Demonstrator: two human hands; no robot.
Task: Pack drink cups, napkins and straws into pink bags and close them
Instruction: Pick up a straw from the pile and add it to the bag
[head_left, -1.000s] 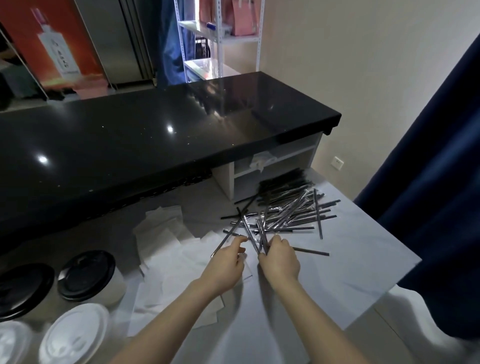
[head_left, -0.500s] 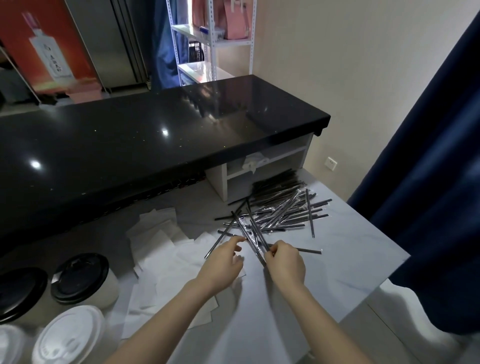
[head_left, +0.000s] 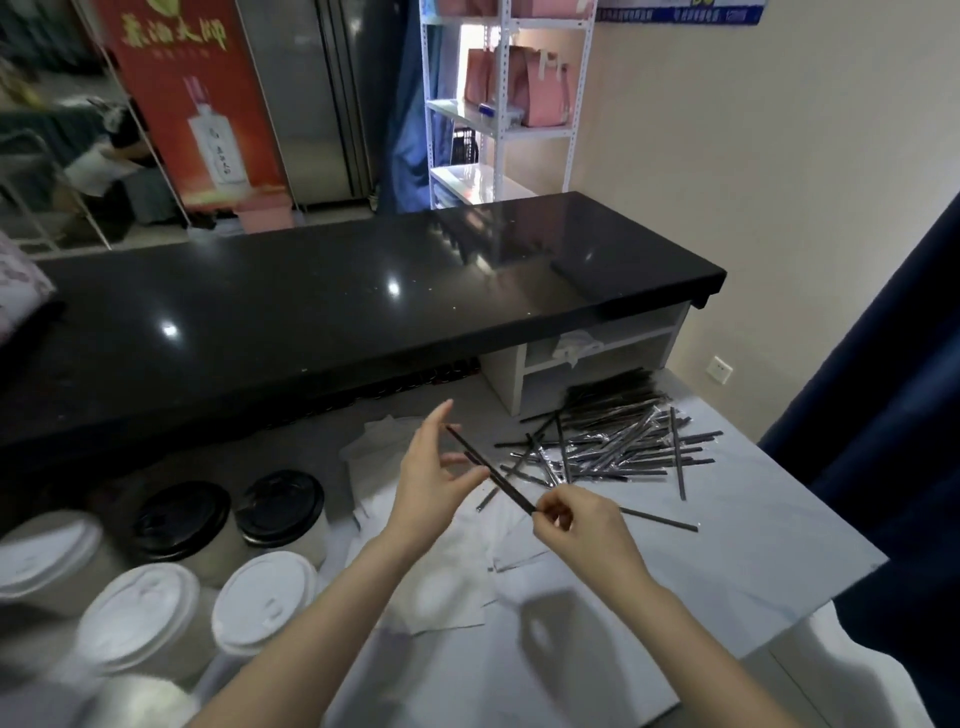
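My right hand (head_left: 576, 530) pinches the near end of a dark wrapped straw (head_left: 493, 478) lifted above the table. My left hand (head_left: 434, 475) is beside the straw's far half with fingers spread and straight; the thumb tip touches it. A pile of wrapped straws (head_left: 618, 447) lies on the grey table beyond my hands. White napkins (head_left: 447, 587) are scattered under my forearms. Drink cups stand at the left: two with black lids (head_left: 280, 506) and several with white lids (head_left: 262, 603). Pink bags (head_left: 540, 88) stand on a far shelf.
A black counter (head_left: 322, 312) runs across behind the table (head_left: 753, 566), with a white cubby (head_left: 587, 364) under its right end. A dark blue curtain (head_left: 893, 415) hangs at the right. The table's right and near edges drop to the floor.
Both hands have risen from the straw pile. My right hand has lifted one straw off the table, and my left hand has opened beside it. The view has tilted up.
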